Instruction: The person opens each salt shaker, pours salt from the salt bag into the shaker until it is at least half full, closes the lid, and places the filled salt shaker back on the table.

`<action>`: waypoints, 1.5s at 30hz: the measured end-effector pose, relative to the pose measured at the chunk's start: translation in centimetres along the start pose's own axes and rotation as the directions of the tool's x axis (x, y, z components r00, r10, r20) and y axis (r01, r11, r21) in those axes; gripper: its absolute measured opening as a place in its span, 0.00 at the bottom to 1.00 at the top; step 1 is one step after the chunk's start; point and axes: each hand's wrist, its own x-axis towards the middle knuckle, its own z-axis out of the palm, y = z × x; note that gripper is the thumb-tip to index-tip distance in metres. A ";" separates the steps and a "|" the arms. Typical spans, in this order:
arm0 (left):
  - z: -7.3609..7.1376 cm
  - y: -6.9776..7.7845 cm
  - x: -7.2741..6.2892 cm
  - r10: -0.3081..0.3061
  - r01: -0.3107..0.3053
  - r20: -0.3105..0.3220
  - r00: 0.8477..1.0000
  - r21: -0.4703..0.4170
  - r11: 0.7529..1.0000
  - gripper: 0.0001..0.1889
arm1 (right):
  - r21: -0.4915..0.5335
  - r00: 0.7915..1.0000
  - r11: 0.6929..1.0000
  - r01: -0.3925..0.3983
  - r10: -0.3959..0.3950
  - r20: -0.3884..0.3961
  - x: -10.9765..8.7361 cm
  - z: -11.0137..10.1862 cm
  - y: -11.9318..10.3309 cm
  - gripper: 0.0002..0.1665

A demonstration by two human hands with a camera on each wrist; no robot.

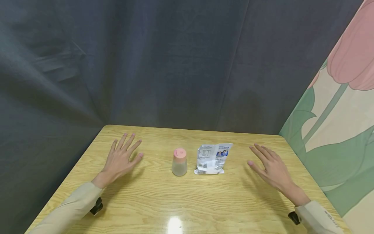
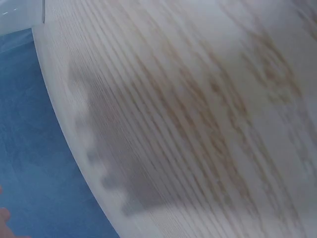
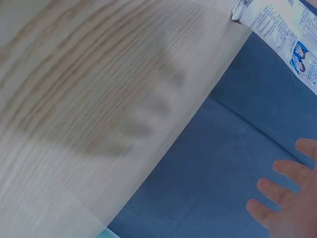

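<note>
Near the middle of the table stands a small clear bottle point(image 1: 179, 167) with a pink cap, its contents hard to make out. Just right of it a white printed packet point(image 1: 211, 160) stands upright, with a blue picture on its front; part of the packet point(image 3: 285, 34) also shows in the right wrist view. My left hand point(image 1: 120, 159) is held over the table left of the bottle, fingers spread and holding nothing. To the right of the packet my right hand point(image 1: 271, 169) hovers with straight fingers, apart from it and holding nothing.
The wood-grain table point(image 1: 152, 201) ends at the back against a dark blue-grey curtain point(image 1: 181, 65), which also hangs at the left. On the right is a wall covering with a pink tulip print point(image 1: 350, 97). Black wrist bands point(image 1: 96, 206) show at both sleeves.
</note>
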 end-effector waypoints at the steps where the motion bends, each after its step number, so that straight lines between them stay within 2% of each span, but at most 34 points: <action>1: 0.0 0.0 0.0 0.000 0.000 -0.001 1.000 -0.001 1.000 0.32 | 0.000 1.000 1.000 0.001 -0.001 -0.002 0.0 0.0 -0.1 0.38; 17: 0.0 0.4 0.1 0.002 -0.002 -0.002 1.000 -0.018 1.000 0.32 | 0.030 0.998 0.998 0.052 -0.051 -0.048 0.7 0.1 -1.2 0.36; 32: 0.0 0.5 -0.1 0.011 -0.012 -0.023 1.000 -0.026 1.000 0.31 | 0.057 0.996 0.996 0.061 -0.057 -0.071 1.1 0.1 -2.2 0.32; 45: 0.2 0.4 -0.1 0.000 0.000 0.004 1.000 -0.025 1.000 0.31 | 0.078 0.992 0.993 0.093 -0.085 -0.097 1.4 0.5 -2.7 0.30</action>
